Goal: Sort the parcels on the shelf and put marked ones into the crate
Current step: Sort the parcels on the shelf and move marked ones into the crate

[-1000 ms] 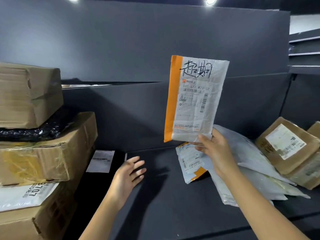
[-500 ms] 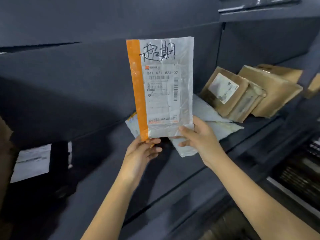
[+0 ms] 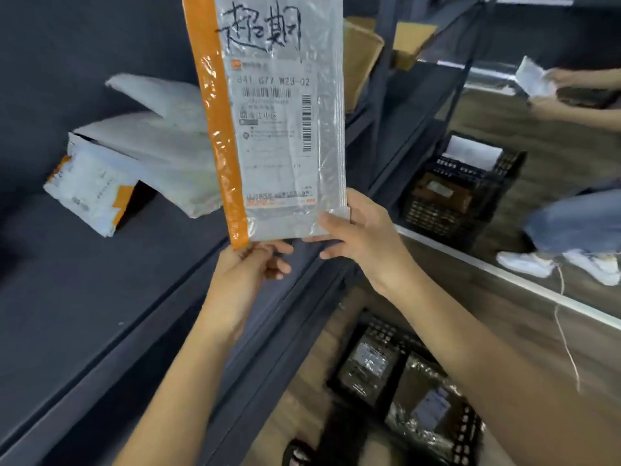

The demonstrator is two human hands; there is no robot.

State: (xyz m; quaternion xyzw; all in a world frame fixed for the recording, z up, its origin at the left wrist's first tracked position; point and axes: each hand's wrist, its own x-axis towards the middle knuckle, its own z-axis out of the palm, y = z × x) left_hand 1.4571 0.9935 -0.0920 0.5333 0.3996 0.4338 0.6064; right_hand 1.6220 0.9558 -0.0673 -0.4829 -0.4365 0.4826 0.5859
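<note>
Pinching the marked parcel (image 3: 282, 129) upright by its bottom edge alone, left hand (image 3: 250, 264) at the orange corner, right hand (image 3: 356, 230) at the other; could slip on that slick film or flop over, then miss the crate (image 3: 467, 427) straight below the parcel and hit the floor (image 3: 537, 331). Behind the parcel, dark shelf (image 3: 100, 314) with heaped grey mailers (image 3: 151, 146), cardboard boxes (image 3: 361, 58) further right; beyond, right of the parcel, a second black crate (image 3: 463, 196) and another person's legs (image 3: 571, 227).

Left hand (image 3: 248, 267) now also holds the marked parcel (image 3: 279, 129).
</note>
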